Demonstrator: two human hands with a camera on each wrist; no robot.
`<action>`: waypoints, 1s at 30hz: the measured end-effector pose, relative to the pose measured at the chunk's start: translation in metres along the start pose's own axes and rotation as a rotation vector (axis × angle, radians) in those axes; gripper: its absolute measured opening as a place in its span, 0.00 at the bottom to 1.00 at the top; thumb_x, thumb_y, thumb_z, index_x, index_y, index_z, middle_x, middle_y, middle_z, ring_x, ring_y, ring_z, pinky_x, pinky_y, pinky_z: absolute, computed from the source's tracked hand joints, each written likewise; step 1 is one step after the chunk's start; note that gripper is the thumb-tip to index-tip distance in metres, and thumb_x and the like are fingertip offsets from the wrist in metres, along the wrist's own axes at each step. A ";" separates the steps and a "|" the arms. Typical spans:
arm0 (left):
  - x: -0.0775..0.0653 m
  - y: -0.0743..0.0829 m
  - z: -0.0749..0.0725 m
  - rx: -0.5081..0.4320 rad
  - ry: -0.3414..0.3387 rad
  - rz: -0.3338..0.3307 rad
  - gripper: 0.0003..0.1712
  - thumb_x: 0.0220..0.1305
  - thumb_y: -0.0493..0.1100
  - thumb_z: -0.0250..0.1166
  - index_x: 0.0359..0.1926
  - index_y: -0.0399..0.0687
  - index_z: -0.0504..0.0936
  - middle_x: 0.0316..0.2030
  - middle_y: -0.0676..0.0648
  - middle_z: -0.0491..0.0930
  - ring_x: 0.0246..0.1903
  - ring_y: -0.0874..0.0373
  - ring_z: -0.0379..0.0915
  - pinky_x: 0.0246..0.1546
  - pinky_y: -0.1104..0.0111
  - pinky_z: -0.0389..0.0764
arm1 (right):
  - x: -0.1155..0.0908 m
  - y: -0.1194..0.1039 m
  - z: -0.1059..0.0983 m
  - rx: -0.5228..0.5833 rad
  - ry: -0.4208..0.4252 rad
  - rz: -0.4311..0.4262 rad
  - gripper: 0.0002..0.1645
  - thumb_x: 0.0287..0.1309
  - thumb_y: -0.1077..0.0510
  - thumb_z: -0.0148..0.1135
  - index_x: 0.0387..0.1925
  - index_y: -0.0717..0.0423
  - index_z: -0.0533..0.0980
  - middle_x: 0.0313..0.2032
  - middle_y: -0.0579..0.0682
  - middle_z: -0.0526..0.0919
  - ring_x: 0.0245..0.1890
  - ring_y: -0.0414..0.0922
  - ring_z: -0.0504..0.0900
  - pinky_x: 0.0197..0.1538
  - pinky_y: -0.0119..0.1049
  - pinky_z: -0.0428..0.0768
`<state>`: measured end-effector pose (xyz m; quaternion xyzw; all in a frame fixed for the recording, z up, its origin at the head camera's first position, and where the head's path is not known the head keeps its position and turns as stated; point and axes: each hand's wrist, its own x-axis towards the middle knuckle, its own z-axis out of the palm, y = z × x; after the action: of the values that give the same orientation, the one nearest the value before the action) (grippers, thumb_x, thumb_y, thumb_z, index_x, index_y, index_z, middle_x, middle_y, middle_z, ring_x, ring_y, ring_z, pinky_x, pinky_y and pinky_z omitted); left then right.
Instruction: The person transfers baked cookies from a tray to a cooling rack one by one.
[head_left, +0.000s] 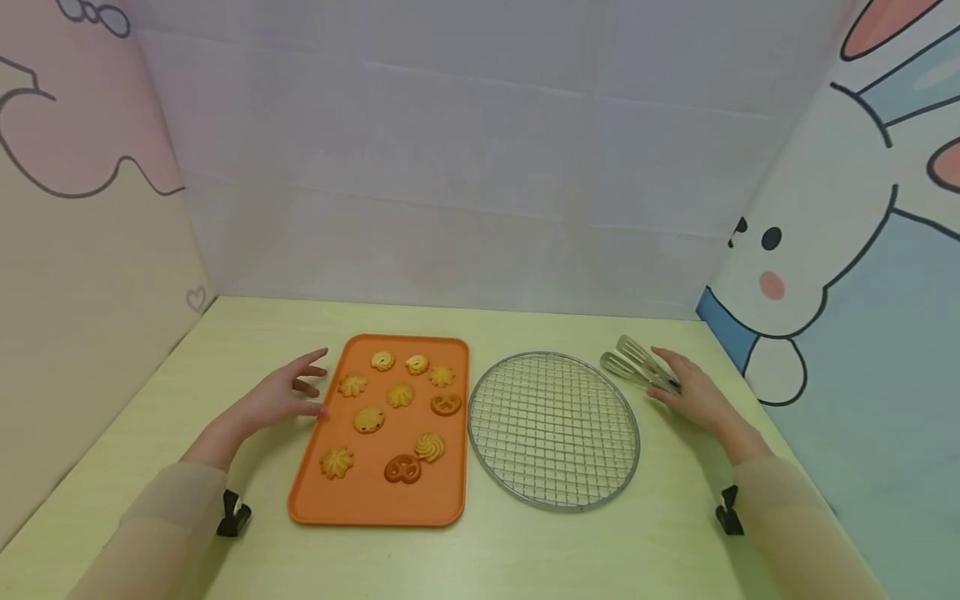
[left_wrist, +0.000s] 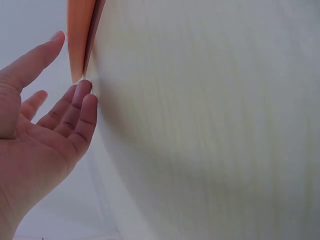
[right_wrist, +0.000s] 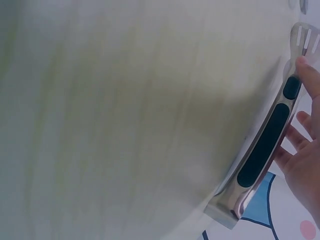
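Note:
An orange tray (head_left: 375, 508) lies on the table with several pastries on it: pretzels (head_left: 402, 468), swirled cookies (head_left: 430, 447) and star-shaped ones. My left hand (head_left: 283, 393) is beside the tray's left edge, fingers spread and relaxed, holding nothing; in the left wrist view its fingertips come close to the tray's rim (left_wrist: 80, 35). To the right of the tray lies a round wire rack (head_left: 555, 429). Beyond the rack, my right hand (head_left: 692, 390) grips metal tongs (right_wrist: 265, 145) with dark handle pads, thumb on one side and fingers on the other. The slotted tong heads (head_left: 626, 358) point up and left.
The pale wooden table (head_left: 540, 554) ends against a white back wall (head_left: 450, 167). Side panels with cartoon drawings, including a rabbit (head_left: 810, 275), stand left and right. Small black clips (head_left: 233, 513) hang at both sleeves.

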<state>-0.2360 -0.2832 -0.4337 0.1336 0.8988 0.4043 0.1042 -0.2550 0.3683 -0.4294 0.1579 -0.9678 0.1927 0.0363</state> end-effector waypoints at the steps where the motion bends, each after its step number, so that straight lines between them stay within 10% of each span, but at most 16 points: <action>1: 0.001 0.000 0.000 -0.038 -0.013 -0.016 0.57 0.50 0.43 0.73 0.74 0.44 0.46 0.61 0.29 0.64 0.47 0.44 0.74 0.36 0.62 0.78 | 0.000 0.001 0.000 0.001 -0.002 0.002 0.46 0.58 0.50 0.64 0.69 0.62 0.53 0.65 0.71 0.57 0.62 0.71 0.58 0.59 0.66 0.59; 8: 0.004 0.002 0.002 -0.218 -0.086 -0.106 0.56 0.54 0.37 0.69 0.74 0.46 0.42 0.59 0.29 0.62 0.40 0.52 0.76 0.33 0.64 0.79 | 0.004 0.006 0.003 0.046 -0.039 0.031 0.46 0.58 0.50 0.64 0.69 0.64 0.53 0.61 0.72 0.64 0.57 0.69 0.66 0.54 0.64 0.67; 30: 0.005 0.006 0.008 -0.268 -0.167 -0.210 0.52 0.53 0.35 0.69 0.72 0.41 0.48 0.53 0.35 0.60 0.37 0.54 0.72 0.35 0.63 0.82 | 0.003 0.007 0.001 0.033 -0.095 0.105 0.42 0.58 0.52 0.63 0.65 0.72 0.59 0.60 0.75 0.62 0.59 0.72 0.61 0.58 0.64 0.63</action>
<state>-0.2375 -0.2718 -0.4345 0.0568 0.8343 0.4946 0.2368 -0.2604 0.3725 -0.4325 0.1167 -0.9720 0.2027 -0.0225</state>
